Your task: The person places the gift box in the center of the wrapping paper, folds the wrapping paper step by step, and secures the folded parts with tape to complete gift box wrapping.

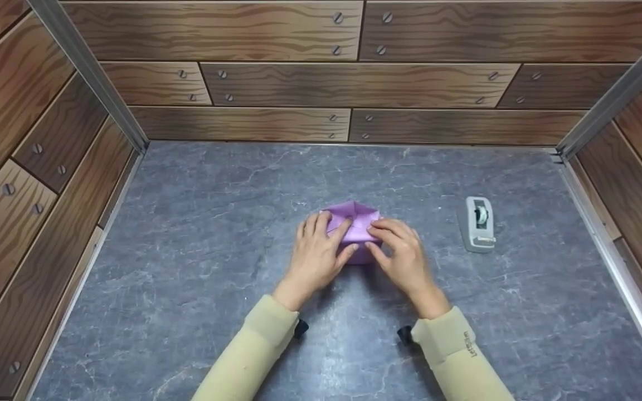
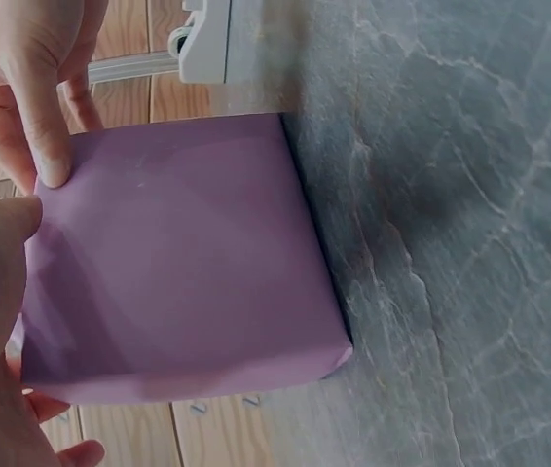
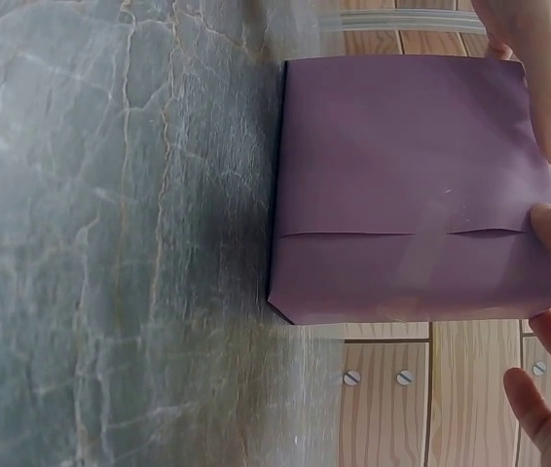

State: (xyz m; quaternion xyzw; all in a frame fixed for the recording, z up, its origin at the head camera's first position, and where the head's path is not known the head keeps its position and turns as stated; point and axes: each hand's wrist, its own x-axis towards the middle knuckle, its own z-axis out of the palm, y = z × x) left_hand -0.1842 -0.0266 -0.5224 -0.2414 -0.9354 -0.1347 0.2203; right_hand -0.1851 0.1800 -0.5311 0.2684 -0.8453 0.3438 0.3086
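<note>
A box wrapped in purple paper [image 1: 360, 256] stands on the table between both hands. Creased paper flaps [image 1: 354, 208] at its top rise along the far side and fold inward on the near side. My left hand [image 1: 314, 253] grips the top's left part, thumb on the near face and index finger on the folded paper. At the right part of the same edge, my right hand [image 1: 404, 253] pinches the paper between thumb and fingers. In the right wrist view, a strip of clear tape [image 3: 419, 263] crosses a seam on the box's near face.
A grey tape dispenser [image 1: 478, 225] with a roll in it stands on the table, right of the box. The marbled grey table [image 1: 215, 234] is enclosed by wood-patterned walls [image 1: 276, 83] at the back and both sides. Black wrist cameras [image 1: 301, 328] stick out at the sleeves.
</note>
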